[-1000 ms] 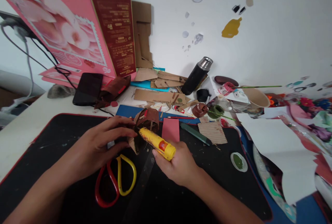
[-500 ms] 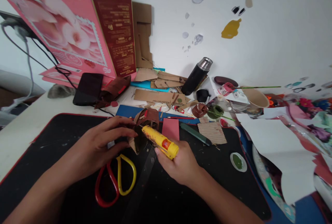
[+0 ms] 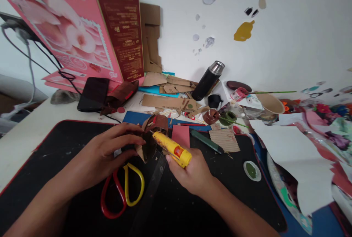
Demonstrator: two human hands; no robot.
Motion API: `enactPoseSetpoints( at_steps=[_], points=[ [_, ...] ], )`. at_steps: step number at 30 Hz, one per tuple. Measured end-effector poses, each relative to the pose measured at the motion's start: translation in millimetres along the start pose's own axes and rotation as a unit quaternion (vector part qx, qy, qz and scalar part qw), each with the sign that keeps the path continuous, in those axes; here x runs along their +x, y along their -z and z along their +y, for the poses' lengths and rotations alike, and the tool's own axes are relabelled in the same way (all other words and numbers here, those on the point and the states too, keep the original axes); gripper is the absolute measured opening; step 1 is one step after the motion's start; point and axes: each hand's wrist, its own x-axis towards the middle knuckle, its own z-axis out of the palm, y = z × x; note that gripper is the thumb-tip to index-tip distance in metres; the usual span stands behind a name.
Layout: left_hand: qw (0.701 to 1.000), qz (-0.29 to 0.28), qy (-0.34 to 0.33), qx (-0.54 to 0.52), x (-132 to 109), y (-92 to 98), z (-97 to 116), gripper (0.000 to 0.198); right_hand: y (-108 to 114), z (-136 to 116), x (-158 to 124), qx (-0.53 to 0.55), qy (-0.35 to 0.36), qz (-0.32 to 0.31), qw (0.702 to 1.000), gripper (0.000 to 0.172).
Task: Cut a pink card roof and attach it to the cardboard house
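My right hand (image 3: 194, 173) is closed round a yellow hot glue gun (image 3: 172, 148), its thin metal tip pointing left. That tip is beside a small brown cardboard piece (image 3: 141, 152), which my left hand (image 3: 114, 147) holds between bent fingers and thumb. Part of the piece is hidden by the fingers, and its far side is dark. Just behind it is a brown folded cardboard form (image 3: 161, 122). Below my left hand lie scissors (image 3: 134, 204) with one red and one yellow handle; their blades are out of sight. A clear ruler (image 3: 154, 182) lies to their right.
On the black mat (image 3: 220, 207) lie a green cutter (image 3: 206, 141), a pink card (image 3: 180, 135), corrugated cardboard (image 3: 224, 141) and a lid with green paint (image 3: 252, 171). Behind are a black flask (image 3: 208, 80), a phone (image 3: 92, 95) and a large pink box (image 3: 68, 28).
The glue gun and my right hand have shifted slightly right, drawing the tip a little away from my left fingers. My left hand holds its place on the cardboard piece.
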Motion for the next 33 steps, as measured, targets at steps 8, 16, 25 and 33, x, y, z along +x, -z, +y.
enactPoseSetpoints(
  at_steps=[8,16,25,33],
  points=[
    [1.0,0.002,0.0,-0.003,-0.3,0.5,-0.6,0.026,-1.7,3.9,-1.7,0.003,0.006,0.017,1.0,0.028],
    [1.0,0.002,-0.005,0.0,0.1,-1.3,-1.3,0.025,0.0,3.2,-1.8,-0.017,0.017,0.048,0.999,0.032],
    [1.0,0.001,0.009,-0.004,-0.5,-0.2,-0.3,0.022,3.5,-0.6,-1.5,-0.008,0.01,0.05,0.999,0.03],
    [1.0,0.006,0.006,-0.004,0.9,-0.5,-0.1,0.022,4.1,-1.4,-1.1,-0.009,-0.001,0.048,0.999,0.03]
  ],
)
